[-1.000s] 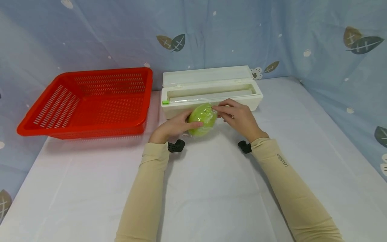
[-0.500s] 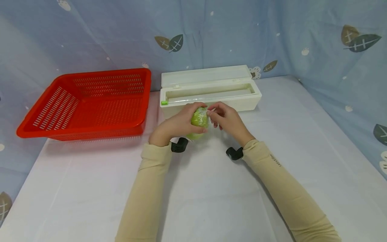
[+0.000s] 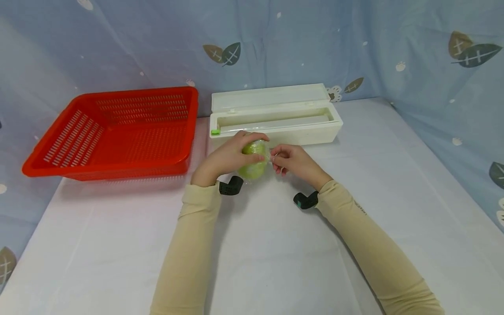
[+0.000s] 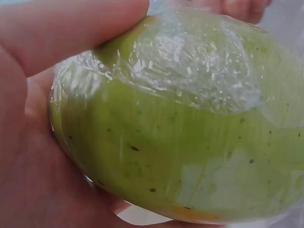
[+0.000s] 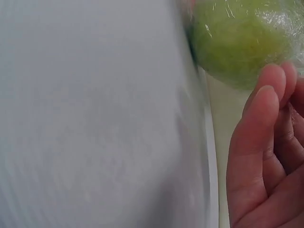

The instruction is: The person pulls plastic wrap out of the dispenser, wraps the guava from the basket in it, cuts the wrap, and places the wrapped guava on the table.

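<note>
A green mango (image 3: 252,168) with dark specks is wrapped in clear cling film (image 4: 190,71), creased and shiny on one side. My left hand (image 3: 226,157) grips the mango, its thumb on one side and fingers round the other. To the right, my right hand (image 3: 297,164) has thumb and forefinger pinched together at the edge of the film, close against the fruit. The right wrist view shows those fingertips (image 5: 266,97) just below the wrapped mango; the bit of film between them is barely visible.
Behind the hands stands a long white cling film box (image 3: 299,138) with its lid raised and a roll inside. It has a green slider (image 3: 215,132) at its left end. A red plastic basket (image 3: 185,168) sits at the left on the white tablecloth (image 3: 267,253).
The mango has been turned in my left hand and moved slightly left and nearer. My right hand has come down and left, staying beside it with the fingertips pinched.
</note>
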### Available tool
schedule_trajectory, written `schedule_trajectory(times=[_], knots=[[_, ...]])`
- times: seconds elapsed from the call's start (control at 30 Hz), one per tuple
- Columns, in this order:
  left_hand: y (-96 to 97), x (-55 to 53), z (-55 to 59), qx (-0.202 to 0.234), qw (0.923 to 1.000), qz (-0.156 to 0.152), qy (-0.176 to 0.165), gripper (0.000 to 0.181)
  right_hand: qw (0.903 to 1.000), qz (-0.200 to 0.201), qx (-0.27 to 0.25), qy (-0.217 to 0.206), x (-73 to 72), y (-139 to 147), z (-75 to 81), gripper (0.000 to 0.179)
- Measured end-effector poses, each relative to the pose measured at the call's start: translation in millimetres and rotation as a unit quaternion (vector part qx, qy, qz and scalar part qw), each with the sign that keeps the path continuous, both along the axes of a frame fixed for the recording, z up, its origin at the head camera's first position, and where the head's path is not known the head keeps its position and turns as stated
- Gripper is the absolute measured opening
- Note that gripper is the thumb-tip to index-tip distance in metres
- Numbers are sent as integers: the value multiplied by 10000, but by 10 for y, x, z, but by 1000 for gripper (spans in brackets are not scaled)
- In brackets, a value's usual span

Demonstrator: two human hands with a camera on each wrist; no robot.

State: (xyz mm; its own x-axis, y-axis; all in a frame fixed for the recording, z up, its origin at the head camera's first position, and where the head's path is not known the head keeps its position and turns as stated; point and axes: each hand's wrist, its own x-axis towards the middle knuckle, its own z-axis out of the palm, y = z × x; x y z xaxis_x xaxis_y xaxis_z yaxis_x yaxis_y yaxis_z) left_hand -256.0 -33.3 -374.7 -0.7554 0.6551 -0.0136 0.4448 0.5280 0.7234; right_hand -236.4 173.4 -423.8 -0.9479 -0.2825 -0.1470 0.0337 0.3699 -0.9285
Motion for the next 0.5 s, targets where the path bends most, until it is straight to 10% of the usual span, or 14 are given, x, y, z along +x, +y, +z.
schedule_trajectory(times=[0.27, 0.5], knots=[[-48, -6, 23, 197, 9997, 129, -99, 37, 9999, 129, 46, -6, -8, 21, -10, 40], [-81, -28, 45, 1650, 9845, 126, -575, 38, 9938, 569, -921, -234, -3, 73, 21, 66]])
